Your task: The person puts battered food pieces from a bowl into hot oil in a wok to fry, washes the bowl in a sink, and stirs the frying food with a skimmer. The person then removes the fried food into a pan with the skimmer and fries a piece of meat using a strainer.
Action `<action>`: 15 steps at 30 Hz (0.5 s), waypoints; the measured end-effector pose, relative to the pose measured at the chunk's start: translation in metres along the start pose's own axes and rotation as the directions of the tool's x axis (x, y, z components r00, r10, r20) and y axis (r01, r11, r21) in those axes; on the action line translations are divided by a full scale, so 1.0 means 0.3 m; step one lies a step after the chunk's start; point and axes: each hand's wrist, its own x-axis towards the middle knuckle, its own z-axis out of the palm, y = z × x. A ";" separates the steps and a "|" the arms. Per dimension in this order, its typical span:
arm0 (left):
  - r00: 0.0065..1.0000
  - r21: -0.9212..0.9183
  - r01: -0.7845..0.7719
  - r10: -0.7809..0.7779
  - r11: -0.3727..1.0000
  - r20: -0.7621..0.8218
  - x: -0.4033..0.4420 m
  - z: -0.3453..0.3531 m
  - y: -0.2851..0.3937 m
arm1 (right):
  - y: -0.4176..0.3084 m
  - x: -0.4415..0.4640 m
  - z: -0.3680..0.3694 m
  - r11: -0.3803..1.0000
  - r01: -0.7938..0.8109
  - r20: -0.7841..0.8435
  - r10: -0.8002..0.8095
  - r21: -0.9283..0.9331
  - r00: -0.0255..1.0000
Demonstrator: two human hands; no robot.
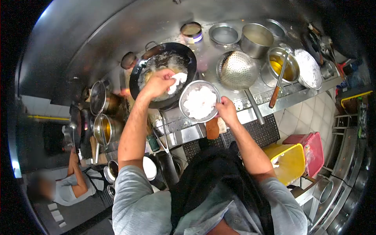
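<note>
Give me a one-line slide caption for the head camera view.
Left hand holds a white piece over a wok of bubbling liquid; right hand grips a metal bowl of white chunks.

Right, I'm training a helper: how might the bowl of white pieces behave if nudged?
The bowl would probably tip, held at one side by the right hand. It looks evenly round, suggesting stiffness. The heaped white pieces might spill.

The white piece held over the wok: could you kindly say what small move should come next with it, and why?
Probably lower the white piece and let it slip into the bubbling liquid: the left hand holds it above the wok, while the right hand holds a bowl of white contents close beside.
</note>
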 end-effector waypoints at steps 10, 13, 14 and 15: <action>0.952 0.692 0.066 0.161 0.719 -0.259 0.556 -0.007 -0.471 | 0.038 -0.102 -0.166 0.996 -0.073 -0.151 0.079 0.043 0.985; 0.786 0.528 0.144 0.227 0.837 -0.575 0.426 -0.050 -0.282 | 0.027 -0.122 -0.194 0.996 -0.081 -0.148 0.084 0.025 0.985; 0.698 0.585 0.060 0.385 0.809 -0.604 0.363 -0.069 -0.203 | 0.019 -0.124 -0.198 0.996 -0.075 -0.150 0.081 0.046 0.985; 0.585 0.647 -0.015 0.531 0.763 -0.613 0.290 -0.084 -0.120 | 0.010 -0.124 -0.201 0.996 -0.067 -0.150 0.076 0.067 0.986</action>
